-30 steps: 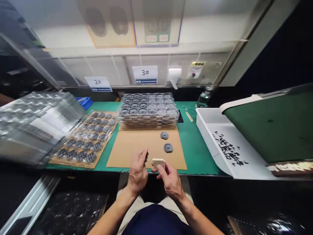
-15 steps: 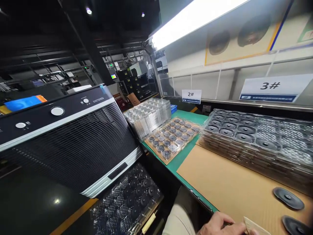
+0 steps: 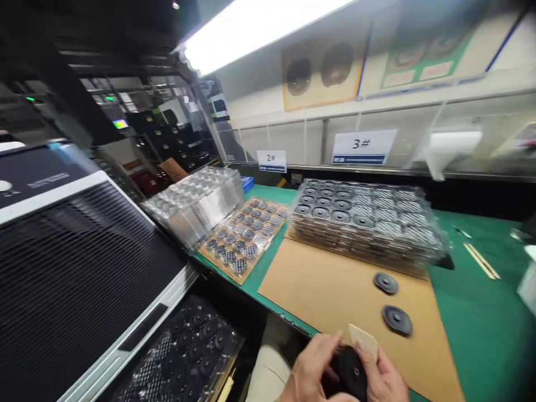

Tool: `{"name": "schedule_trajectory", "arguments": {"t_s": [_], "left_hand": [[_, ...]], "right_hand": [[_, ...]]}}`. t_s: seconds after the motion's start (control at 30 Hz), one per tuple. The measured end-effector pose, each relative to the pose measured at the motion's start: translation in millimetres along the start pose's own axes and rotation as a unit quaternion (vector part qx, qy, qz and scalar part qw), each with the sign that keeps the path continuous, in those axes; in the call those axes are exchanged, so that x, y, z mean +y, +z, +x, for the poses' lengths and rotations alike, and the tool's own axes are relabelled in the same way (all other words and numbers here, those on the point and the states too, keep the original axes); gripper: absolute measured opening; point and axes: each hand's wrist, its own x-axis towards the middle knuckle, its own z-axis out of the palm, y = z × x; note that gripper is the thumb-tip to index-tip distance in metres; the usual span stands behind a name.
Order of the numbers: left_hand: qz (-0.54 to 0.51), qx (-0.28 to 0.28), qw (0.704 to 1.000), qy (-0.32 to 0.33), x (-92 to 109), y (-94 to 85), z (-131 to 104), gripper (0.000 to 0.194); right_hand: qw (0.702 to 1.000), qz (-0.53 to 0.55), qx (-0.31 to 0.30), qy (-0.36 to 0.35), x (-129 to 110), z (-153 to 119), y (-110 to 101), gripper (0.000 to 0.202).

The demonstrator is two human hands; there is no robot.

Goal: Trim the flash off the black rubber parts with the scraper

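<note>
At the bottom of the view my left hand [image 3: 307,371] is closed around a black oval disc [image 3: 353,373] with a small centre hole. My right hand [image 3: 387,379] pinches a thin beige piece [image 3: 362,338], perhaps cloth or paper, against the disc's edge. Some fingers of both hands are hidden or blurred. Just beyond, a black disc [image 3: 397,320] and another black disc [image 3: 386,282] lie apart on the brown cardboard sheet [image 3: 310,279]. Behind them stands a stack of clear plastic trays [image 3: 364,223], its top tray partly filled with black discs.
A tray of round parts [image 3: 245,234] lies on cardboard to the left, beside a tall stack of clear trays [image 3: 196,204]. Lower left sits another tray of black discs [image 3: 184,357], below a dark slatted machine [image 3: 75,268]. Thin sticks [image 3: 481,261] lie on the green mat [image 3: 473,312].
My view has swung to the right, so the bench sits further left and more of it shows. Both hands and the black disc between them are now in view.
</note>
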Motion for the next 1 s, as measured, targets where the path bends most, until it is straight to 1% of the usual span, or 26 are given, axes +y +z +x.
{"name": "schedule_trajectory", "arguments": {"t_s": [0.03,0.07,0.13,0.2,0.23,0.33,0.4,0.5,0.6,0.67,0.73,0.83,0.9,0.93,1.0], "left_hand": [[-0.044,-0.014,0.999,0.006,6,-6.1,0,0.101],[-0.087,-0.029,0.996,0.001,12,-11.1,0,0.101],[-0.162,-0.071,0.984,-0.018,22,-15.8,1,0.093],[-0.216,-0.101,0.971,-0.031,29,-14.9,3,0.084],[-0.233,-0.102,0.966,-0.037,32,-13.5,4,0.080],[-0.246,-0.076,0.964,-0.060,38,-11.3,5,0.072],[-0.236,-0.062,0.967,-0.066,40,-12.6,5,0.071],[-0.223,-0.044,0.973,-0.050,41,-15.4,7,0.074],[-0.208,-0.042,0.976,-0.045,44,-16.1,6,0.080],[-0.199,-0.031,0.978,-0.047,47,-16.2,5,0.079],[-0.207,-0.003,0.977,-0.049,52,-17.5,4,0.075],[-0.250,0.059,0.965,-0.062,60,-22.0,5,0.070],[-0.271,0.097,0.955,-0.071,64,-25.2,4,0.067],[-0.276,0.106,0.952,-0.076,66,-26.2,4,0.067],[-0.285,0.109,0.949,-0.080,69,-26.5,2,0.068]], "right_hand": [[1.000,0.021,-0.016,0.001,-5,-1,0,0.079],[0.999,0.039,-0.033,-0.001,-9,-2,0,0.078],[0.996,0.062,-0.054,-0.013,-16,-4,2,0.073],[0.996,0.067,-0.053,-0.038,-22,-8,5,0.065],[0.995,0.067,-0.043,-0.053,-25,-10,7,0.061],[0.993,0.059,-0.011,-0.100,-39,-16,13,0.050],[0.989,0.051,-0.008,-0.135,-49,-18,16,0.046],[0.984,0.036,-0.022,-0.172,-61,-19,18,0.039],[0.981,0.026,-0.039,-0.186,-70,-21,16,0.035],[0.977,0.009,-0.059,-0.203,-76,-22,11,0.035],[0.968,-0.024,-0.079,-0.235,-84,-22,3,0.035],[0.950,-0.083,-0.070,-0.293,-99,-22,-12,0.034],[0.929,-0.132,-0.075,-0.338,-109,-26,-20,0.032],[0.913,-0.161,-0.089,-0.364,-113,-30,-23,0.031],[0.872,-0.229,-0.129,-0.413,-117,-38,-26,0.029]]}}
